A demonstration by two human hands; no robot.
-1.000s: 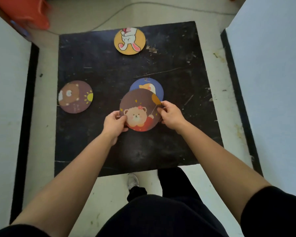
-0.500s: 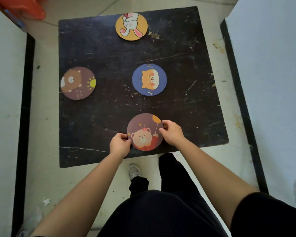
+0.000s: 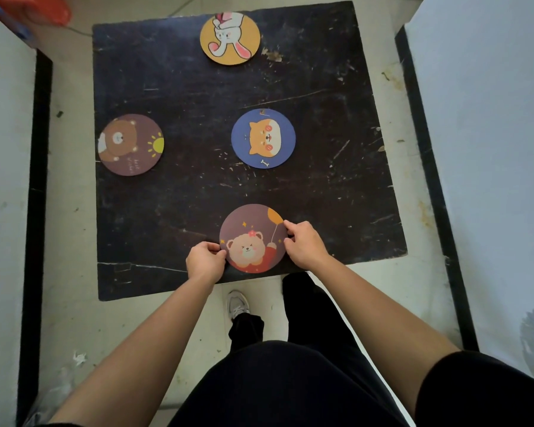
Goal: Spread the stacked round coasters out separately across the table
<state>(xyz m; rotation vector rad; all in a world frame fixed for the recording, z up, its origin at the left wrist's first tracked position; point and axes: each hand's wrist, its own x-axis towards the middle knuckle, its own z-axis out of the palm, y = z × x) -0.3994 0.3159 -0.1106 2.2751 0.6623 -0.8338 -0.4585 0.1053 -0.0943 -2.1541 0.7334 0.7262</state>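
Round coasters lie apart on a scratched black table [image 3: 182, 204]. A yellow rabbit coaster [image 3: 230, 38] sits at the far edge. At the left edge lies a brown bear-and-sun coaster [image 3: 130, 144], and a blue dog coaster [image 3: 263, 138] lies in the middle. At the near edge, a brown coaster with a bear and balloon [image 3: 253, 238] is pinched from both sides: my left hand [image 3: 205, 260] holds its left rim and my right hand [image 3: 304, 244] its right rim. I cannot tell whether it rests flat on the table.
White panels with black edging flank the table on the left [image 3: 3, 180] and right [image 3: 490, 149]. An orange object [image 3: 34, 7] lies on the floor at the far left. My legs and a grey shoe [image 3: 237, 303] stand at the table's near edge.
Both hands carried the bear-and-balloon coaster off the blue dog coaster toward me to the table's near edge, uncovering the dog coaster. In the last half second it barely shifted.
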